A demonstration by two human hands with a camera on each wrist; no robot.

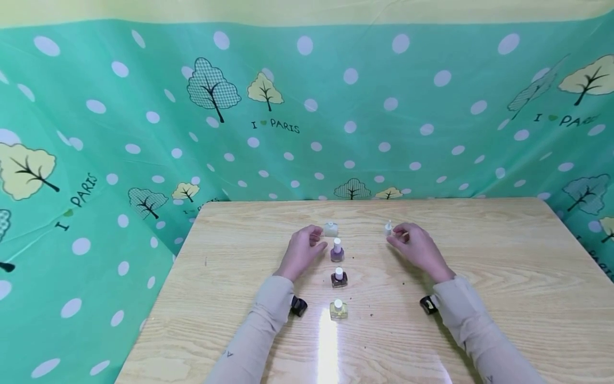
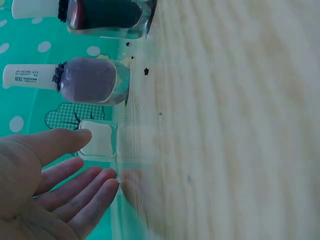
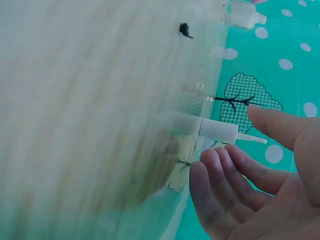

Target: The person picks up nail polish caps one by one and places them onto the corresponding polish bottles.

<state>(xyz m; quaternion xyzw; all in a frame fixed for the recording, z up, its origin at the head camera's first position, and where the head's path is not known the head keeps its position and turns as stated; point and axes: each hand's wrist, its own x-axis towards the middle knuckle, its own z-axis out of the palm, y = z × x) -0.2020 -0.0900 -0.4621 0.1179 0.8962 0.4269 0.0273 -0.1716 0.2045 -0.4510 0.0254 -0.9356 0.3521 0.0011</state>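
Observation:
An uncapped bottle of white nail polish [image 1: 331,230] stands at the far end of a row of polish bottles. Beside it on its left is my left hand [image 1: 301,252], fingers loosely bent; in the left wrist view the thumb overlaps the bottle [image 2: 98,141], and whether it touches cannot be told. To the right, a white brush cap [image 1: 388,230] stands upright on the table, its brush [image 3: 253,138] pointing up. My right hand [image 1: 418,248] is just right of this cap, thumb and fingers apart around it and gripping nothing.
Nearer me in the row are capped bottles of purple polish [image 1: 337,254], dark brown polish [image 1: 339,279] and pale yellow polish [image 1: 338,310]. Small dark specks lie on the wooden table [image 1: 230,256]. A green patterned curtain [image 1: 336,106] hangs behind the table's far edge.

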